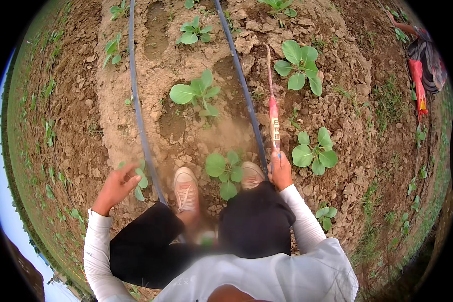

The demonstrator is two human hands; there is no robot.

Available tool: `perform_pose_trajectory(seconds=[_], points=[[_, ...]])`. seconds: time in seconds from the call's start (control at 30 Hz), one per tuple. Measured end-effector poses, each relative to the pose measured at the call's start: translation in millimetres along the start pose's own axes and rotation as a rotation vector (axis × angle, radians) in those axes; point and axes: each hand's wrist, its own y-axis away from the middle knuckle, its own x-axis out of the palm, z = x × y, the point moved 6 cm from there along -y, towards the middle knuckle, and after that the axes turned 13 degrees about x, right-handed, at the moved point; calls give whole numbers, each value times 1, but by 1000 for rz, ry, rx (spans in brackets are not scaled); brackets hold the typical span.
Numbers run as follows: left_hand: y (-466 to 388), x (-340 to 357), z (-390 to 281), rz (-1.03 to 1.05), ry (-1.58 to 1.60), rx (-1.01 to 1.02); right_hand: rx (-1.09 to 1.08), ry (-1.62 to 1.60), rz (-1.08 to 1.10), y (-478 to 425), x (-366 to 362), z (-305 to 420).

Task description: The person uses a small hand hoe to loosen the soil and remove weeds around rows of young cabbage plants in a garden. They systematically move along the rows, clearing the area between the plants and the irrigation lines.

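My right hand [280,170] grips the handle end of a hand hoe [273,109] with a red, lettered grip. Its thin, soil-coated shaft points away from me across the soil, beside a broad-leaved seedling [300,66]. My left hand [119,185] hangs with fingers bent and apart at a seedling [141,181] on the left, partly covering it. I see nothing held in it; whether it touches the leaves I cannot tell. Between my pink shoes [187,190] grows another seedling [224,171], and a further seedling [197,92] stands ahead of them.
Two dark drip-irrigation hoses [137,98] [241,75] run lengthwise along the bed. A seedling [316,151] grows right of my right hand. Cracked clods [347,124] and weeds [390,102] lie further right. Another person's patterned clothing [424,56] and a red item [418,85] show at the far right.
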Motion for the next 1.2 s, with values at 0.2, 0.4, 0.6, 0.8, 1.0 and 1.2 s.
perform_pose_trajectory(seconds=[0.2, 0.4, 0.6, 0.8, 1.0, 1.2], points=[[-7, 13, -5, 48, -55, 14, 130, -159, 117, 15, 2, 6], [-8, 14, -30, 30, -137, 92, 260, -133, 163, 9, -3, 28], [10, 7, -32, -21, -157, 124, 32, 195, -40, 58, -15, -65], [11, 1, -33, -13, -195, 112, -54, 77, -32, 38, -13, -27], [15, -8, -27, -85, -115, 115, -212, -13, -31, -77, 32, 95], [7, -1, -21, -47, -92, 85, -270, 63, -75, -198, 61, 233]])
